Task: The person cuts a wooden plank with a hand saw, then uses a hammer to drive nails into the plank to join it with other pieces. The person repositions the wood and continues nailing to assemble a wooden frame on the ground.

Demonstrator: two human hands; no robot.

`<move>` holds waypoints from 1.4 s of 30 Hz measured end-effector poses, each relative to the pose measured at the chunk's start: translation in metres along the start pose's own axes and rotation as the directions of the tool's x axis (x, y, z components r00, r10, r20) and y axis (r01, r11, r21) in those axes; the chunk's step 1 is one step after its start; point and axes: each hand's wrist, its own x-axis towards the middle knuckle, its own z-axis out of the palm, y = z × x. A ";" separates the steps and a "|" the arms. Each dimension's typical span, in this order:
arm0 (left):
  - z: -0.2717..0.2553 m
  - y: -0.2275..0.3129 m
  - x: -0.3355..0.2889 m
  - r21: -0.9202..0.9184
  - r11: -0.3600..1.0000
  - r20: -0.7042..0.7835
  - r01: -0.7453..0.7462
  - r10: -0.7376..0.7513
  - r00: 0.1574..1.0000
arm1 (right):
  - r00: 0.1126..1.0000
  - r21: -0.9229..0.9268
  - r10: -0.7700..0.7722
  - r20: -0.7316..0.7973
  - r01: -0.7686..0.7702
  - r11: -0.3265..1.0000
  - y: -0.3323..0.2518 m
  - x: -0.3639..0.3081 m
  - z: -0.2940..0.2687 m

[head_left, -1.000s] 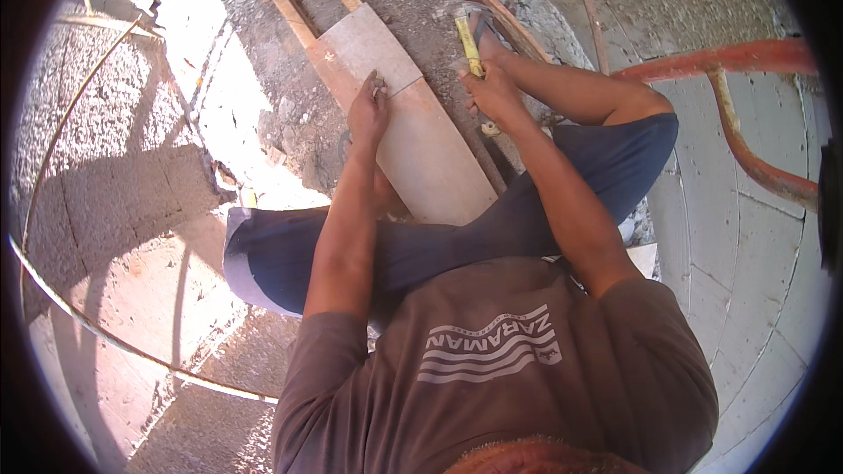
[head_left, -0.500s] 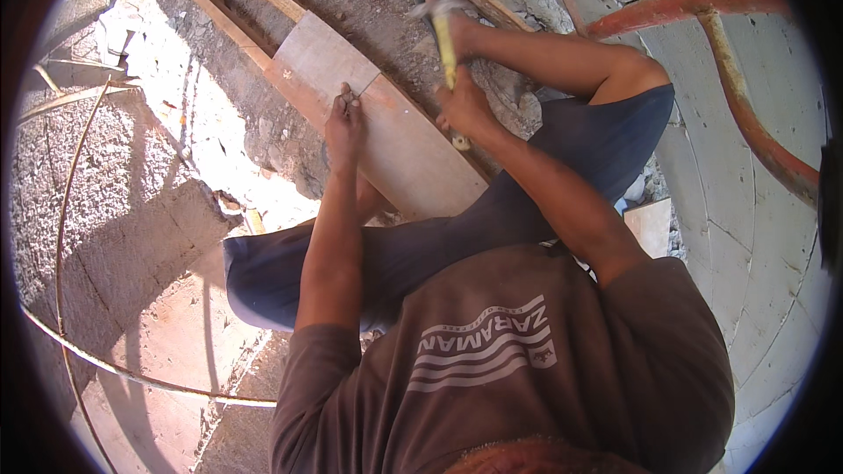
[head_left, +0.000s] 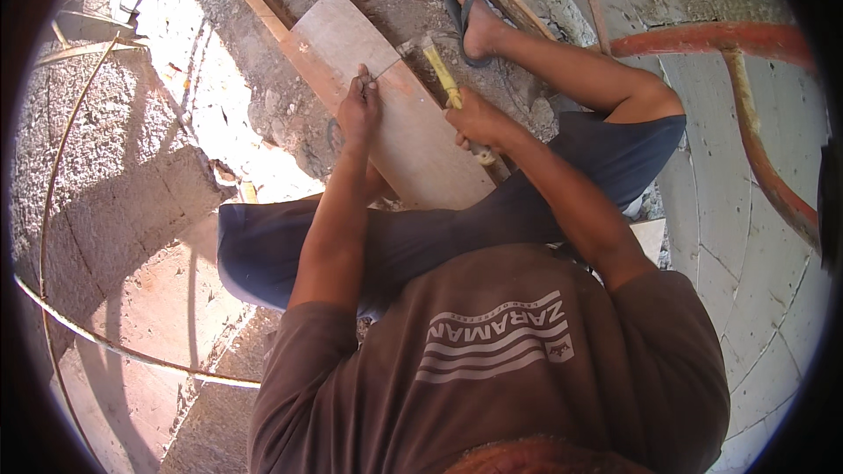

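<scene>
A long pale tile (head_left: 421, 145) lies slanted on the rubble in front of me, with a thin line scored across it near its far end. My left hand (head_left: 358, 107) rests on the tile and pinches a small nail-like tool (head_left: 370, 79) against that line. My right hand (head_left: 479, 120) grips the yellow handle of a hammer (head_left: 437, 70). The hammer's metal head sits just right of my left fingertips, low over the tile.
Wooden strips (head_left: 263, 9) run along the tile's far left edge. My sandalled foot (head_left: 470, 13) is planted beyond the tile. An orange hose (head_left: 711, 35) curves along the right over pale paving. Thin bent rods (head_left: 44, 211) arc over rough concrete blocks on the left.
The hammer has come down and left, so its head is now close to my left fingertips. My left hand stays at the scored line, and the view has shifted slightly.
</scene>
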 end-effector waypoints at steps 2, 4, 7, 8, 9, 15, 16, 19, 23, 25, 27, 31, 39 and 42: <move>0.003 -0.002 0.001 0.003 1.000 -0.003 -0.017 0.017 1.000 | 0.978 0.017 -0.124 -0.166 0.128 0.992 0.006 0.006 -0.015; 0.007 -0.005 0.002 0.002 1.000 0.003 0.019 -0.019 1.000 | 0.895 0.127 -0.295 -0.335 0.353 0.927 0.013 0.026 -0.032; 0.012 -0.008 -0.003 0.097 0.995 -0.012 0.017 -0.016 1.000 | 0.767 0.162 -0.245 -0.593 0.412 0.897 0.020 0.039 -0.028; 0.013 -0.008 -0.004 0.079 0.997 -0.045 0.005 -0.001 0.999 | 0.885 0.125 -0.172 -0.433 0.247 0.961 0.019 0.036 -0.022; 0.015 -0.007 -0.006 0.055 0.997 -0.090 -0.046 0.050 0.995 | 0.943 0.035 -0.154 -0.294 0.172 0.985 0.017 0.031 -0.011; 0.014 -0.002 -0.005 0.041 0.999 -0.066 0.019 -0.016 0.998 | 0.965 -0.030 -0.127 -0.228 0.124 0.992 -0.018 0.013 -0.029; 0.014 -0.001 -0.006 0.042 0.996 0.006 0.074 -0.075 0.997 | 0.906 -0.016 -0.166 -0.388 0.173 0.985 -0.014 0.017 -0.027; 0.014 -0.003 -0.007 0.041 0.991 0.079 0.131 -0.134 0.988 | 0.846 0.290 -0.210 -0.490 0.386 0.876 -0.001 0.033 -0.023; 0.024 -0.010 -0.008 0.043 0.998 -0.054 0.046 -0.044 0.998 | 0.999 -0.106 0.030 -0.025 -0.033 0.994 0.009 0.026 -0.012; 0.028 -0.014 -0.005 0.056 0.998 -0.072 0.019 -0.015 0.997 | 0.987 -0.056 -0.044 -0.154 0.036 0.998 0.001 0.017 -0.018; 0.030 -0.016 -0.005 0.060 0.998 -0.113 -0.014 0.020 0.993 | 0.963 0.096 -0.086 -0.257 0.114 0.989 -0.007 0.013 -0.021; 0.028 -0.017 -0.006 0.101 0.995 -0.067 0.008 -0.001 0.998 | 0.930 0.082 -0.127 -0.344 0.164 0.983 -0.004 0.015 -0.015; 0.024 -0.015 -0.006 0.006 1.000 -0.055 -0.009 0.010 0.998 | 0.886 0.122 -0.263 -0.382 0.330 0.936 0.000 0.008 -0.009; 0.022 -0.013 -0.005 0.115 0.992 -0.008 0.047 -0.047 0.999 | 0.998 0.020 -0.020 0.055 0.019 1.000 0.000 0.011 -0.007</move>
